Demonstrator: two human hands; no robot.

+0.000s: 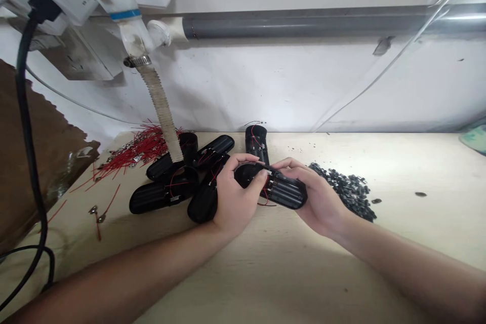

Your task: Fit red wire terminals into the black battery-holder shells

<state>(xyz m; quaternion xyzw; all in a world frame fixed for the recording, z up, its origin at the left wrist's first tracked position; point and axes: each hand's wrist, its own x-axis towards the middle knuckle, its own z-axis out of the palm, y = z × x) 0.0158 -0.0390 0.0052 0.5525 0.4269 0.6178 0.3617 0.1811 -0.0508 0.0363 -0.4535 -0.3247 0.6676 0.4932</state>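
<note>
Both hands hold a black plastic battery holder [284,188] with red wires at its cells. My left hand [236,195] grips its rounded end, fingertips at a small metal contact. My right hand [315,196] cradles the far side, fingers over the top edge. Just left of my left hand lie several similar black battery holders [167,195], heaped and overlapping, some with red wires. Another one [256,145] stands upright behind my hands. A bundle of red wires with metal terminals [142,146] lies beyond the heap, and loose ones [99,212] lie near the front.
A pale wooden table [243,263] ends at a white wall. A heap of small dark parts [347,187] sits right of my right hand. A black cable [26,111] hangs at the left, near a ribbed hose [159,106]. A grey pipe [304,25] runs along the wall.
</note>
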